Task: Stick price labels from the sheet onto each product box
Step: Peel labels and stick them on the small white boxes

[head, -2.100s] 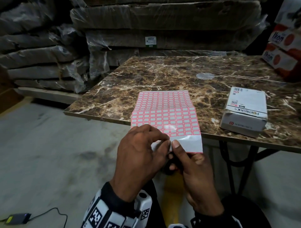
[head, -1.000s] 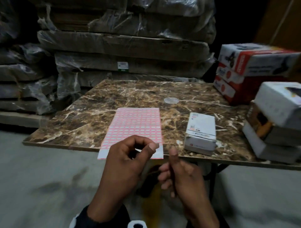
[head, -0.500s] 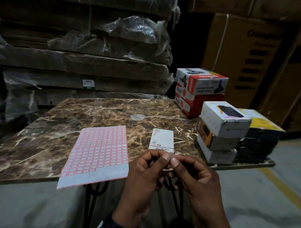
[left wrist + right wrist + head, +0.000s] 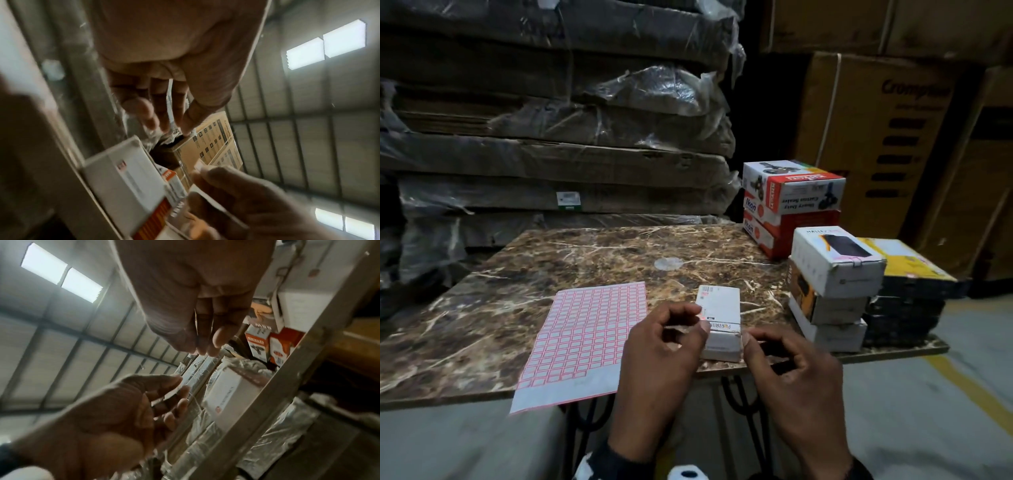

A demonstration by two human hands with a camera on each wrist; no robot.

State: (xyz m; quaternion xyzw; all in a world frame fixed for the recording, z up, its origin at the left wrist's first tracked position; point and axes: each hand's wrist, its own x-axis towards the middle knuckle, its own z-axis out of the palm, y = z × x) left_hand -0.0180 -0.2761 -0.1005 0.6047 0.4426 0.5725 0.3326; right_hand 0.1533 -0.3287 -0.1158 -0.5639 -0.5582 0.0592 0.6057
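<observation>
Head view: the left hand pinches a small label at the white box on the table. Beside it, the right hand curls, holding nothing I can see; the label sheet lies left.

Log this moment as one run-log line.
step: applying label | left hand: pinching label at white box | right hand: beside box, grip unclear | sheet: flat on table

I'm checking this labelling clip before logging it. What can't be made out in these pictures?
- Head view: whether the left hand pinches a peeled label; its fingers hide it.
- Head view: print on the white box; too small, partly covered.
- Left wrist view: the right hand holds a pale scrap; blurred.
- Head view: label sheet cells; too small.
</observation>
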